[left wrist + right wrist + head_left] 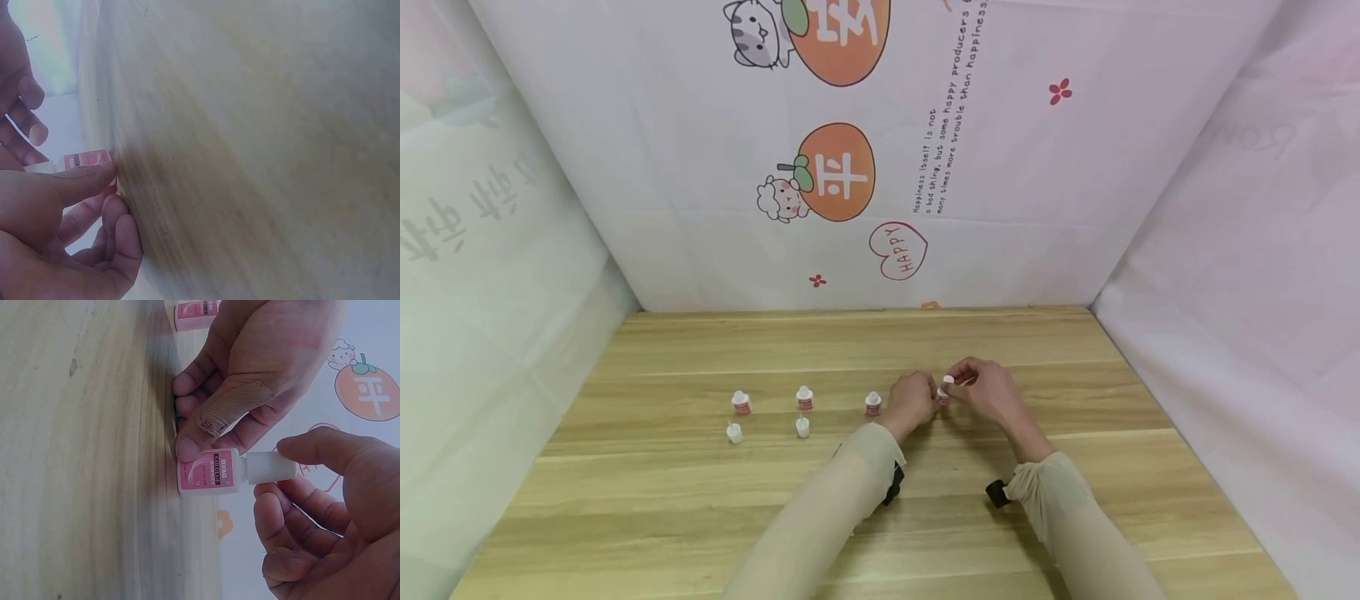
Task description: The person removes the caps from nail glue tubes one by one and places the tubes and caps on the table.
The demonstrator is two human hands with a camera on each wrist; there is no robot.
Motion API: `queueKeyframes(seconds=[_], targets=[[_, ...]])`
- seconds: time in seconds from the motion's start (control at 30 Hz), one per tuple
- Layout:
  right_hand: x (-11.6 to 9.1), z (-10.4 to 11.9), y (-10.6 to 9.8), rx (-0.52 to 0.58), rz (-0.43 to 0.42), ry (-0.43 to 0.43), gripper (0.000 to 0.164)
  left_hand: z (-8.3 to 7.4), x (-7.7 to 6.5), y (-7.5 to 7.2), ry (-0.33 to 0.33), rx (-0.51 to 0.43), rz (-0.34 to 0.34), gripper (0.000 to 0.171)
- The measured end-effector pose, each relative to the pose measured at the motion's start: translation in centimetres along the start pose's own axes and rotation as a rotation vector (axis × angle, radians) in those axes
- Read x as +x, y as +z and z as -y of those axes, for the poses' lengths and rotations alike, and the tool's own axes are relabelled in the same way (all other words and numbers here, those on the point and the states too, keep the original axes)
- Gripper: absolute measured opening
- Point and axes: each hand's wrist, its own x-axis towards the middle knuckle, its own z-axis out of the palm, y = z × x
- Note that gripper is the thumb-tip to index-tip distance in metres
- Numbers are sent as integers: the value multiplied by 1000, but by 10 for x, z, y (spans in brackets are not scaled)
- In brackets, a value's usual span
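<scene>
A small nail glue bottle (206, 472) with a pink label stands upright on the table. My left hand (912, 397) grips its body low down, thumb across the label; a tan bandage (234, 407) wraps that thumb. On the bottle's neck is a white cap (272, 467), which my right hand (992, 392) pinches between thumb and fingers. Seen in the left wrist view, the bottle is partly covered by the left thumb. Just left of my left hand stands another pink-labelled bottle (872, 405).
Farther left stand two similar bottles, one bottle (805, 400) nearer and one bottle (742, 403) at the end. In front of them lie two loose white caps, a cap (802, 427) and another cap (734, 433), with thin stems. Printed white cloth (1000, 250) borders the wooden table (662, 517).
</scene>
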Motion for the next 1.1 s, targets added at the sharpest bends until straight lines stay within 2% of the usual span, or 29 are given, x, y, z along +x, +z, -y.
queueKeyframes(seconds=[0.3,0.63,0.93,1.1], targets=[[3,0,1,22,-9,-19,22,-1,0,-2,9,22,2,13],[2,1,0,22,-3,-1,18,0,-2,-2,-6,-30,3,14],[1,2,0,22,-13,5,20,-1,-4,-4,17,-27,-14,16],[0,4,-2,14,-6,-7,17,-1,-6,-5,24,-22,-15,11]])
